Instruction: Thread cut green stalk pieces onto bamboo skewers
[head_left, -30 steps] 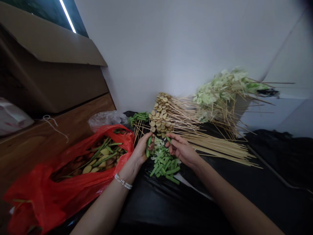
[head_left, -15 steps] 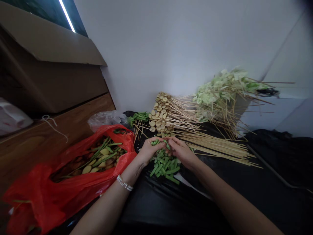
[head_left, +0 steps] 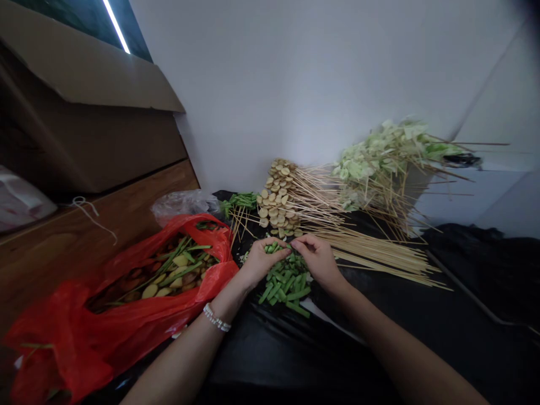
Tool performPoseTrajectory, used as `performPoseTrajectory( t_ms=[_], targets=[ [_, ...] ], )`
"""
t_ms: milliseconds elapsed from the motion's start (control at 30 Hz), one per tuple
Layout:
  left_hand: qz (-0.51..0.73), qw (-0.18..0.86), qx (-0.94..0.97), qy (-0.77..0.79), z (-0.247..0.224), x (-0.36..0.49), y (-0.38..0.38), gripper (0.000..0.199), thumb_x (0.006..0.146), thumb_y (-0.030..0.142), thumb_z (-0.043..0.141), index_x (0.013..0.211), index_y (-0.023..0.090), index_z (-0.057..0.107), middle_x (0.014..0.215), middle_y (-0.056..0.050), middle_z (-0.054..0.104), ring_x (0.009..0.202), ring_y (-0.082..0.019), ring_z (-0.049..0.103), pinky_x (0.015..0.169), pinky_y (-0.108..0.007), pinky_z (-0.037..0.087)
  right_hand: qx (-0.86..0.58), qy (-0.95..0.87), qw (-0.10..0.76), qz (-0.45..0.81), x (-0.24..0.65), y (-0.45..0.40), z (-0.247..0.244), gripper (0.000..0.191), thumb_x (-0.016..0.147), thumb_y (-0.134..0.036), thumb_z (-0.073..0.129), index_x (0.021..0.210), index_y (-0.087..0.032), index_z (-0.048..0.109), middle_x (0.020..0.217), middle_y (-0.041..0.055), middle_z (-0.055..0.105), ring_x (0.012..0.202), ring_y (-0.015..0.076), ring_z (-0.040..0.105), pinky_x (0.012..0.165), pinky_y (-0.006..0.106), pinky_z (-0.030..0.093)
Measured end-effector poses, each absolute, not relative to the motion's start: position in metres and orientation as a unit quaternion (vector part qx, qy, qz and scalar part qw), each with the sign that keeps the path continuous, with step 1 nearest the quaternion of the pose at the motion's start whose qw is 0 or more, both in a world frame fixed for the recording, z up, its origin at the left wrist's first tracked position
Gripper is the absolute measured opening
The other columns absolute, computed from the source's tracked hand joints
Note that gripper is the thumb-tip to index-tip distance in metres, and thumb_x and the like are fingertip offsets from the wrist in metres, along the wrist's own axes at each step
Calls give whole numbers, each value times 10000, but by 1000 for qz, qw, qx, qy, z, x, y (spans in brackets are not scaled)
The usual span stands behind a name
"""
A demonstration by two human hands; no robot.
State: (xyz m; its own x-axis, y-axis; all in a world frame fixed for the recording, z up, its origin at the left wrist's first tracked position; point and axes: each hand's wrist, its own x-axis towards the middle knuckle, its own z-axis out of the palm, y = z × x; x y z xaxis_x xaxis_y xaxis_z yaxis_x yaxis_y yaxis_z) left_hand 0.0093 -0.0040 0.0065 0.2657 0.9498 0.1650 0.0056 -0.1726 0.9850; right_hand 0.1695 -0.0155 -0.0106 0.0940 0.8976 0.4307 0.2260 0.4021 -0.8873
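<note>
My left hand (head_left: 260, 263) is curled closed around several cut green bean pieces (head_left: 274, 247), perhaps threaded on a skewer that I cannot make out. Its thumb and fingertips meet those of my right hand (head_left: 319, 261). The right thumb and forefinger are pinched together; whatever lies between them is too small to name. Directly below both hands spreads a pile of cut green beans (head_left: 289, 284) on black plastic (head_left: 253, 349). Right of my right hand lies a bundle of bare bamboo skewers (head_left: 388, 261).
Behind my hands are skewered potato slices (head_left: 274, 205) and skewered green beans (head_left: 242, 201). Cabbage skewers (head_left: 379, 149) lean at the back right. To the left sit a red plastic bag (head_left: 80, 323) of vegetable scraps and a cardboard box (head_left: 126, 135). A white wall (head_left: 270, 84) rises behind.
The fingertips of both hands have come together over the bean pieces. My right hand has turned slightly, and the bean piece seen at its fingertips is no longer clearly visible.
</note>
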Motion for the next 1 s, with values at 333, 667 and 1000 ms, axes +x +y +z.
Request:
performPoseTrajectory(
  t_ms=[333,667,1000],
  targets=[
    [499,745,345,277,15,-2,6,227,692,224,748,678,133,541,509,82,388,381,-1,294,357,-112,224,-471,-506,627,359,179,-11,1,243,680,-424,666,659,-183,639,611,-9,610,587,136,513,594,264,408],
    [434,859,185,198,21,-11,9,180,878,197,452,755,105,546,563,28,416,392,-18,328,328,-96,267,-479,-454,637,398,190,-4,-3,380,648,-556,693,694,-186,621,566,-8,605,508,120,519,495,246,419],
    [458,723,390,338,7,-1,12,217,725,234,659,920,141,634,650,29,520,450,-26,405,357,-114,249,-477,-455,624,419,188,-6,-1,355,666,-539,674,707,-194,601,566,-15,592,480,105,493,454,230,375]
  ],
)
